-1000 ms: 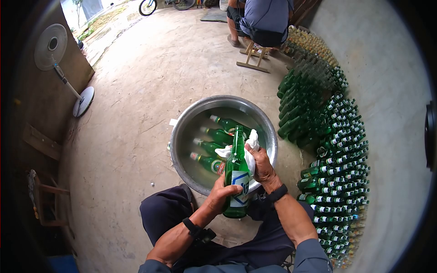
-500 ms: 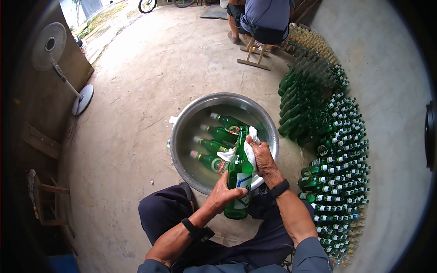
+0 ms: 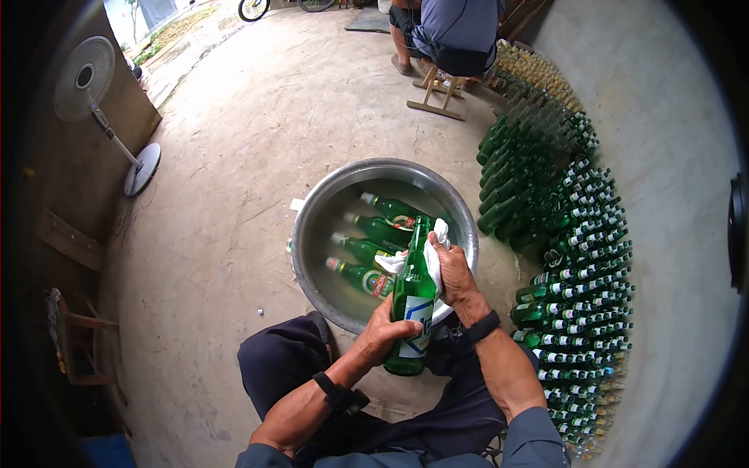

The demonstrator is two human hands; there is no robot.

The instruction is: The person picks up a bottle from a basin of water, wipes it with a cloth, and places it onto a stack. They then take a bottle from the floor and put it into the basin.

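A green glass bottle (image 3: 411,292) with a white and blue label is tilted over the near rim of a metal basin (image 3: 312,290). My left hand (image 3: 384,331) is wrapped round its lower body, thumb on the label. Beside the bottle's neck, my right hand (image 3: 455,273) grips a white cloth (image 3: 433,261), which lies against the glass; one end of it shows left of the bottle. Several green bottles (image 3: 374,251) with labels lie in the cloudy water of the basin, necks to the left.
Rows of green bottles (image 3: 577,296) line the wall at right. A person (image 3: 456,35) sits on a wooden stool (image 3: 437,97) at the top. A fan (image 3: 142,170) stands at left, above a wooden chair (image 3: 92,324). A bicycle wheel (image 3: 253,8) shows at the top.
My right hand and the cloth have shifted slightly to the right. The bottle has turned a little in my left hand, so more of its label faces up.
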